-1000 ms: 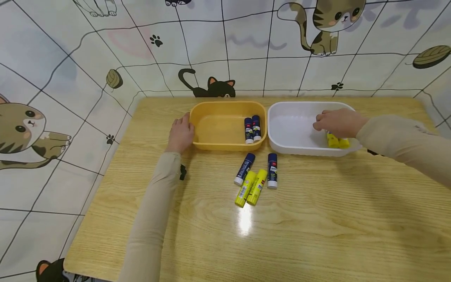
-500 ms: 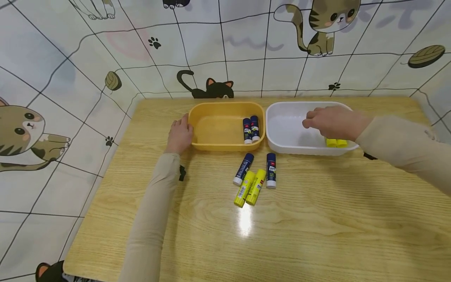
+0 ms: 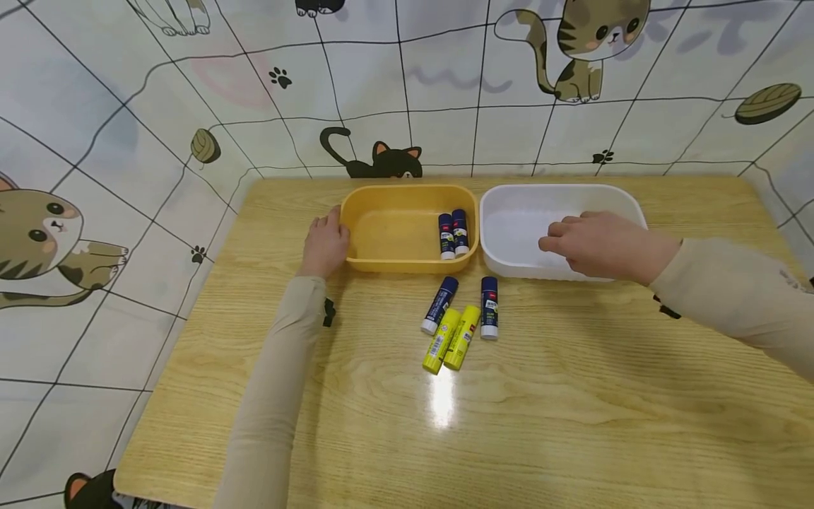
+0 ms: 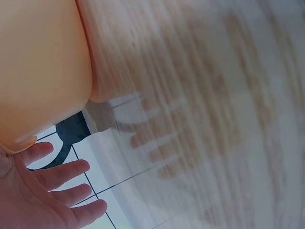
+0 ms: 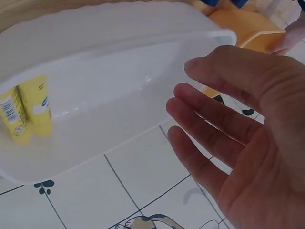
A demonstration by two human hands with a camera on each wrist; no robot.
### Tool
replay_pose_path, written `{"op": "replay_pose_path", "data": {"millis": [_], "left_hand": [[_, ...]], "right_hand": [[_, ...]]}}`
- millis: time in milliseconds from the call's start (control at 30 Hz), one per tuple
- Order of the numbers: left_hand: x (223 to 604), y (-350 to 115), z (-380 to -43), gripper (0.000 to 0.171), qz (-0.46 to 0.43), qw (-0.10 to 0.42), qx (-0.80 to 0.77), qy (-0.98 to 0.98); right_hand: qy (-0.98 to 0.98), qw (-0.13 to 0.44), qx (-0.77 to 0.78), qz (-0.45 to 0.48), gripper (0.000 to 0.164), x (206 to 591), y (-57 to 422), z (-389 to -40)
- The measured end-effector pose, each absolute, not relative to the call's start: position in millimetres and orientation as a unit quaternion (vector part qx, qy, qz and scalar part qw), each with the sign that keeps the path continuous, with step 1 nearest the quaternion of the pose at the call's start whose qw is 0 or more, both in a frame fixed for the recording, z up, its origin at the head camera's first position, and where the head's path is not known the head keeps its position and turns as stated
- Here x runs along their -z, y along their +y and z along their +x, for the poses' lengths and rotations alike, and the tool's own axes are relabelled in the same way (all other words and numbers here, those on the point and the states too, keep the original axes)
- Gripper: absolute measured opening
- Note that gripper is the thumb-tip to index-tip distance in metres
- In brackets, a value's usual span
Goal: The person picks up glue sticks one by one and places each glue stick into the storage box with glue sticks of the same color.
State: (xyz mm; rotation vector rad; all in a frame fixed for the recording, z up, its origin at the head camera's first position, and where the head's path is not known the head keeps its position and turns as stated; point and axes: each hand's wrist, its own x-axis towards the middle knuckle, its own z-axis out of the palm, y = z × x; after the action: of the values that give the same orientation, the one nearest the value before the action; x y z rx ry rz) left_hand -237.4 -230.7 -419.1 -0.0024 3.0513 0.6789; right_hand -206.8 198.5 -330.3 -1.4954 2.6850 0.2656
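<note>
My left hand (image 3: 326,244) rests against the left end of a yellow-orange plastic bin (image 3: 388,237), fingers extended in the left wrist view. Two blue glue sticks (image 3: 446,237) stand side by side at that bin's right end. My right hand (image 3: 598,247) hovers over a white bin (image 3: 518,237), holding nothing, its fingers loosely bent and spread apart in the right wrist view. Two yellow glue sticks (image 5: 35,105) lie in the white bin; in the head view the hand hides them. On the table lie two more blue glue sticks (image 3: 489,308) and two yellow ones (image 3: 441,341).
The bins stand side by side near the back of the wooden table (image 3: 381,431). A wall covering with cartoon cats (image 3: 394,161) rises behind and to the left. The loose glue sticks lie in front of the bins, around the gap between them.
My right hand has moved left inside the white bin area, then toward the near rim, now covering the yellow glue sticks. The left hand and loose glue sticks have stayed in place.
</note>
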Motion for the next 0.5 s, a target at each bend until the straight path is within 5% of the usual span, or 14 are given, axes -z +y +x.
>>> {"op": "replay_pose_path", "data": {"millis": [300,500], "left_hand": [[420,-231,-238,0.05,-0.005,0.01,-0.217,0.976],[420,-231,-237,0.05,-0.001,0.007,-0.214,0.977]], "right_hand": [[0.848,-0.032,-0.067,-0.524,0.029,333,187,-191],[0.853,0.0,-0.078,-0.516,0.031,331,175,-181]]}}
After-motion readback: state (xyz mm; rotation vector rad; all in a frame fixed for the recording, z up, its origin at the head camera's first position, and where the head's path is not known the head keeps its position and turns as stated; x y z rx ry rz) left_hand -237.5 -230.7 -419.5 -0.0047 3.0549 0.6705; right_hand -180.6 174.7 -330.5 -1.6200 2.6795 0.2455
